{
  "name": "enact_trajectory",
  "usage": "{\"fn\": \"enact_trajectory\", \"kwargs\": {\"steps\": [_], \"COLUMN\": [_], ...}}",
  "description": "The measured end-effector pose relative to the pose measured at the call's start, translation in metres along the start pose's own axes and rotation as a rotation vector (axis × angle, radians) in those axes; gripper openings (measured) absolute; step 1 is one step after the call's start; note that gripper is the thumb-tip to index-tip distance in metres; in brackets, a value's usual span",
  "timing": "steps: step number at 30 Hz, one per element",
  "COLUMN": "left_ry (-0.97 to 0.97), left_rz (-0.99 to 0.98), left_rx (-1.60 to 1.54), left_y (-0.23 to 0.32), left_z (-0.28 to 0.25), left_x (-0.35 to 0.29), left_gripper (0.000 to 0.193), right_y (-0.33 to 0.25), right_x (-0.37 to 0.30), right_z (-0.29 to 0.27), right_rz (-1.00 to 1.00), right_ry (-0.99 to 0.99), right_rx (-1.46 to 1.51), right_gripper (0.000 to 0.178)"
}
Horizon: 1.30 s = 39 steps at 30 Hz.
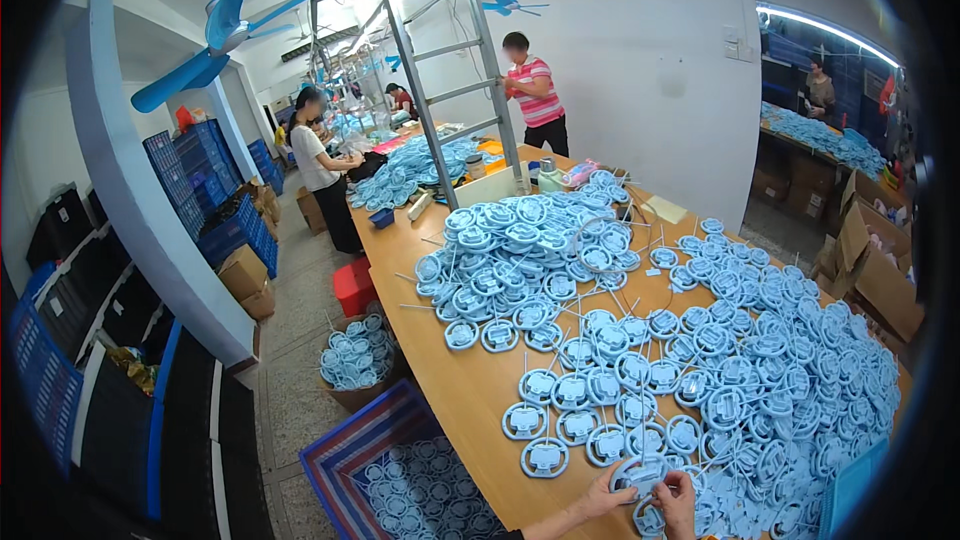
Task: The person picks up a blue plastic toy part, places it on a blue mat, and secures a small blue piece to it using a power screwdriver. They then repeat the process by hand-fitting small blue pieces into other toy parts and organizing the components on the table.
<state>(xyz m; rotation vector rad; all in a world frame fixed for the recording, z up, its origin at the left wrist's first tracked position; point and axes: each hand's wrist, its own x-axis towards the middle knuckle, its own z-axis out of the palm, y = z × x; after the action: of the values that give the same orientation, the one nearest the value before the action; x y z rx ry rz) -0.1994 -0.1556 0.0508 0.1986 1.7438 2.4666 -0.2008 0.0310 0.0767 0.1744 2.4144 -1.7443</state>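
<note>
My left hand is closed on the left edge of a light-blue plastic toy steering wheel, a ring with a moulded centre, held over the near part of the table. At the wheel's right edge, my right hand has its fingers pressed together; anything small between them is hidden. Below the hands another steering wheel shows in part. Ahead and to the left, similar wheels, such as one wheel, lie face up in loose rows, several with thin pale rods sticking out.
A big heap of wheels covers the table's right side; another pile lies farther off. A metal ladder frame stands on the wooden table. At left sits a striped crate of parts. Two people stand beyond.
</note>
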Motion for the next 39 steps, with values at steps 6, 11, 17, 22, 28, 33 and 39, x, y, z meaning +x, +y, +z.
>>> {"fn": "enact_trajectory", "kwargs": {"steps": [6, 11, 17, 22, 28, 33, 39], "left_ry": [-0.078, -0.044, 0.014, 0.109, 0.462, 0.443, 0.402], "left_rz": [-0.169, -0.185, 0.069, -0.348, -0.457, -0.373, -0.379], "left_rx": [-0.253, 0.075, 0.557, 0.19, 0.256, 0.115, 0.244], "left_y": [0.014, 0.007, 0.006, 0.049, 0.042, 0.072, 0.043], "left_z": [-0.001, 0.001, -0.003, -0.066, -0.217, -0.24, -0.272], "left_x": [-0.01, 0.002, 0.022, 0.034, 0.091, 0.089, 0.071], "left_gripper": [0.057, 0.06, 0.059, 0.051, 0.048, 0.046, 0.038], "right_y": [-0.002, -0.002, 0.007, -0.035, 0.064, 0.069, 0.083], "right_x": [0.002, -0.006, 0.006, -0.002, -0.027, -0.056, -0.042], "right_z": [0.005, 0.012, 0.025, 0.021, -0.088, -0.15, -0.159], "right_rz": [0.177, 0.066, 0.109, -0.103, 0.095, 0.168, 0.126], "right_ry": [-0.105, 0.023, 0.149, 0.047, 0.356, 0.499, 0.483], "right_rx": [0.348, 0.229, 0.383, 0.14, 0.077, -0.192, -0.547], "right_gripper": [0.058, 0.034, 0.009, 0.05, 0.04, 0.037, 0.028]}}
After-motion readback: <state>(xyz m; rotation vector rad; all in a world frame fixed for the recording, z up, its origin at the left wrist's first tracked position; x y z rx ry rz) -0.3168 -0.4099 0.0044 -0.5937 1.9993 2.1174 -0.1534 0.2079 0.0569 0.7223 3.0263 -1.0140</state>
